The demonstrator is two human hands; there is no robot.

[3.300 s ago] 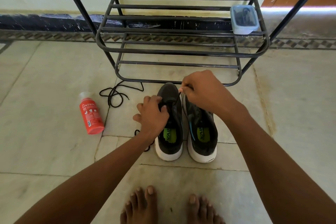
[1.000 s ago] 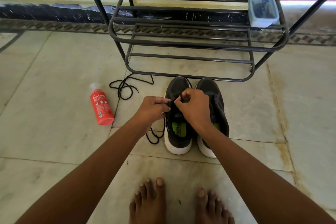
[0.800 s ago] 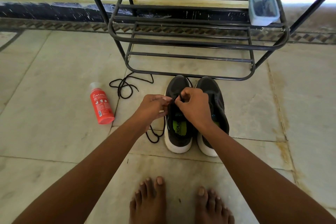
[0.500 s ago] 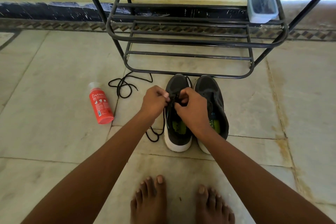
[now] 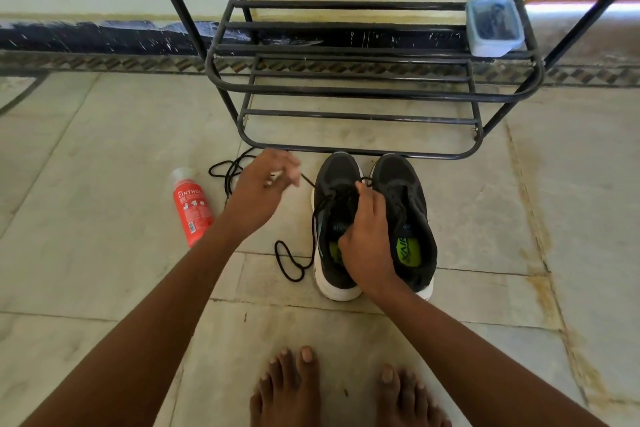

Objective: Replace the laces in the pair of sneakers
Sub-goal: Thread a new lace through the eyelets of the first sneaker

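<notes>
Two dark grey sneakers with white soles stand side by side on the floor, the left sneaker [image 5: 334, 184] and the right sneaker [image 5: 405, 194]. A black lace [image 5: 291, 262] runs through the left sneaker's eyelets and loops onto the floor at its left. My left hand [image 5: 261, 189], blurred, pinches one end of this lace, drawn out to the left of the shoe. My right hand [image 5: 367, 239] rests on the left sneaker's opening and holds the lace near the tongue. A second black lace [image 5: 225, 172] lies loose on the floor behind my left hand.
A black metal shoe rack [image 5: 363, 90] stands just behind the sneakers, with a small clear plastic box [image 5: 493, 26] on its shelf. A red Cinthol bottle [image 5: 190, 208] lies on the floor at the left. My bare feet [image 5: 343, 388] are at the bottom edge.
My left hand has pulled away from the shoe up and to the left, drawing the lace end out. My right hand has stayed on the left sneaker.
</notes>
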